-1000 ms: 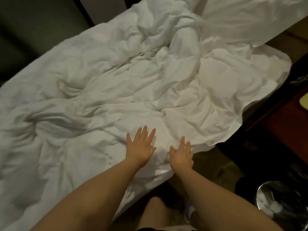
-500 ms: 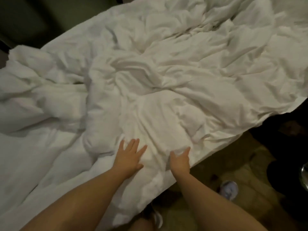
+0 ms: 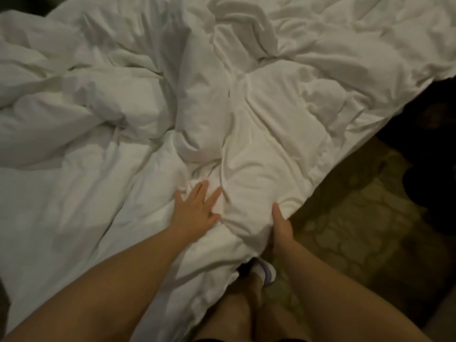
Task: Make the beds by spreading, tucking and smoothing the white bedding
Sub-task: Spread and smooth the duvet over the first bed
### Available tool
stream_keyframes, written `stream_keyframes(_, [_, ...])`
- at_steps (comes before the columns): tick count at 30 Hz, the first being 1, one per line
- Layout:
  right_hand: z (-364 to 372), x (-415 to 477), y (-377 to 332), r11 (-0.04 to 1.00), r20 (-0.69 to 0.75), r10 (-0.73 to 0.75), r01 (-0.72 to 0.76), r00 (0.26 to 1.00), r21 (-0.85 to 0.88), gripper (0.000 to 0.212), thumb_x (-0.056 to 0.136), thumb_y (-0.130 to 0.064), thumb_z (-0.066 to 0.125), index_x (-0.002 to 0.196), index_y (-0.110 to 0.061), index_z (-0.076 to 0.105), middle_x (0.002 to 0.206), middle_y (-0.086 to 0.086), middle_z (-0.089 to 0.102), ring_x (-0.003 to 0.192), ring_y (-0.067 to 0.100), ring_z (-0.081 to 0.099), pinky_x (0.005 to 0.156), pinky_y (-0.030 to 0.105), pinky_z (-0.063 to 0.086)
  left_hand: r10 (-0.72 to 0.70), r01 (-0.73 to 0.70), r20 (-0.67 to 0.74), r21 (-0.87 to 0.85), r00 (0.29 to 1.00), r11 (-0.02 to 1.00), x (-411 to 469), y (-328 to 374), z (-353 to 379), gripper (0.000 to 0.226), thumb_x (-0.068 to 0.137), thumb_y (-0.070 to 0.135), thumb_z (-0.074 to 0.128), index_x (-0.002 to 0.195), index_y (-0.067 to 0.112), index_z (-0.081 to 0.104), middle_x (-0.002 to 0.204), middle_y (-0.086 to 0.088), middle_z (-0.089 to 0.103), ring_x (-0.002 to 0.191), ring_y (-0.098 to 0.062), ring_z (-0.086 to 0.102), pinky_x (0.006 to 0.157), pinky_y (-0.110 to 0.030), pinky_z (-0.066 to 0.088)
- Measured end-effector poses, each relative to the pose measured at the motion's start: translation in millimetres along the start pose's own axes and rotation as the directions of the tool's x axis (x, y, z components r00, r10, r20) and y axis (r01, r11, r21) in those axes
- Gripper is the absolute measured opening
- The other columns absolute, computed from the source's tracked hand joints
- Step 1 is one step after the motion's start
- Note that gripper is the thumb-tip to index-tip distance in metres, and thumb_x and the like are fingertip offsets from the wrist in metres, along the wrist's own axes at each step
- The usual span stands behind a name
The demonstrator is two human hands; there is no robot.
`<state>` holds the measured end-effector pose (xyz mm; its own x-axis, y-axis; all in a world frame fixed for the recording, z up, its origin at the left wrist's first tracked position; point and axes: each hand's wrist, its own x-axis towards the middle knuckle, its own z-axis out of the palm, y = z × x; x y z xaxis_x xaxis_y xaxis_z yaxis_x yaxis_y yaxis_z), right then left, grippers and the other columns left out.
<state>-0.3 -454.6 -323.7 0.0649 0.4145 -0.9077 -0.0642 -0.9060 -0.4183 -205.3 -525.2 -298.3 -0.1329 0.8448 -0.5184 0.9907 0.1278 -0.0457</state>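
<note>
Pressing the white bedding [image 3: 271,119], the left hand [image 3: 197,211] lies flat and spread; the right hand [image 3: 281,228] pinches its edge.

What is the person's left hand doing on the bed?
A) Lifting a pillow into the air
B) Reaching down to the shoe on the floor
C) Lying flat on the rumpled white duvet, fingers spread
C: the left hand lies flat with its fingers spread on the white duvet, near the bed's edge, while the right hand holds that duvet's edge.
</note>
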Motion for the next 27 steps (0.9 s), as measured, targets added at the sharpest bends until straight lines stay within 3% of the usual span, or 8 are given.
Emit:
stream_keyframes(2, [10, -19, 28, 0.998, 0.087, -0.039, 0.043, 0.995, -0.036, 0.115, 0.063, -0.077, 0.065, 0.152, -0.02, 0.02, 0.151, 0.004, 0.034, 0.131, 0.034, 0.04, 0.108, 0.046, 0.036, -0.032, 0.033, 0.069, -0.011, 0.997, 0.999, -31, -8, 15, 0.069, 0.093, 0.063, 0.016, 0.148, 0.035, -0.015, 0.159, -0.003, -0.01, 0.147, -0.019, -0.003, 0.11, -0.058, 0.009])
stream_keyframes(4, [21, -33, 63, 0.994, 0.145, -0.063, 0.074, 0.987, -0.078, 0.129, 0.045, -0.082, 0.069, 0.15, -0.02, 0.028, 0.147, 0.004, 0.04, 0.128, 0.032, 0.043, 0.109, 0.048, 0.037, -0.021, 0.022, 0.097, -0.009, 0.995, 1.0, -64, -9, 25, 0.063, 0.098, 0.055, 0.017, 0.15, 0.032, -0.01, 0.16, -0.002, -0.008, 0.146, -0.02, -0.003, 0.112, -0.058, 0.008])
stream_keyframes(6, [32, -49, 104, 0.986, 0.203, -0.052, 0.083, 0.978, -0.146, 0.11, 0.057, -0.078, 0.068, 0.146, -0.023, 0.035, 0.144, 0.004, 0.044, 0.127, 0.032, 0.045, 0.108, 0.05, 0.036, 0.009, -0.007, 0.09, -0.03, 0.996, 1.0, -97, -8, 33, 0.055, 0.101, 0.046, 0.015, 0.152, 0.028, 0.002, 0.16, -0.002, 0.0, 0.146, -0.022, 0.006, 0.113, -0.058, 0.009])
stream_keyframes(9, [46, -88, 167, 0.985, 0.252, 0.011, 0.032, 0.968, -0.167, 0.107, 0.064, -0.071, 0.069, 0.151, -0.033, 0.019, 0.149, 0.004, 0.037, 0.129, 0.035, 0.042, 0.106, 0.053, 0.038, 0.008, -0.006, 0.048, -0.043, 0.999, 0.999, -149, -9, 48, 0.054, 0.101, 0.045, 0.018, 0.152, 0.028, 0.009, 0.159, -0.002, 0.011, 0.144, -0.019, 0.013, 0.114, -0.053, 0.01])
stream_keyframes(13, [62, -122, 239, 0.996, 0.304, 0.075, -0.058, 0.95, -0.067, 0.127, 0.047, -0.078, 0.074, 0.151, -0.029, 0.019, 0.149, 0.003, 0.038, 0.129, 0.03, 0.043, 0.108, 0.048, 0.038, 0.026, -0.023, 0.113, -0.027, 0.993, 0.999, -205, -31, 75, 0.061, 0.098, 0.054, 0.019, 0.152, 0.028, 0.006, 0.159, 0.001, 0.007, 0.146, -0.018, 0.006, 0.115, -0.053, 0.006])
stream_keyframes(20, [90, -157, 325, 0.974, 0.353, 0.191, -0.131, 0.916, -0.187, 0.092, 0.075, -0.049, 0.074, 0.149, -0.018, 0.028, 0.148, 0.007, 0.039, 0.132, 0.032, 0.039, 0.111, 0.047, 0.033, 0.021, -0.033, 0.147, 0.079, 0.989, 0.996, -270, -102, 118, 0.076, 0.094, 0.062, 0.027, 0.151, 0.027, -0.007, 0.16, 0.0, -0.003, 0.147, -0.017, 0.002, 0.113, -0.058, 0.004])
stream_keyframes(23, [107, -175, 352, 0.985, 0.291, 0.139, -0.101, 0.946, -0.141, 0.091, 0.077, -0.039, 0.076, 0.149, -0.015, 0.026, 0.148, 0.009, 0.039, 0.132, 0.033, 0.04, 0.109, 0.047, 0.035, 0.039, -0.054, 0.131, 0.117, 0.991, 0.992, -291, -130, 127, 0.07, 0.097, 0.056, 0.025, 0.152, 0.024, -0.004, 0.16, -0.001, -0.004, 0.147, -0.017, 0.001, 0.114, -0.055, 0.004])
stream_keyframes(27, [158, -212, 364, 0.984, -0.085, 0.118, -0.105, 0.989, 0.142, 0.067, 0.095, -0.032, 0.056, 0.149, -0.009, 0.025, 0.151, 0.014, 0.032, 0.135, 0.035, 0.033, 0.109, 0.04, 0.031, 0.121, -0.145, 0.129, 0.195, 0.984, 0.97, -326, -172, 133, 0.061, 0.1, 0.049, 0.02, 0.152, 0.023, 0.0, 0.16, -0.002, -0.003, 0.147, -0.019, -0.001, 0.114, -0.057, -0.001])
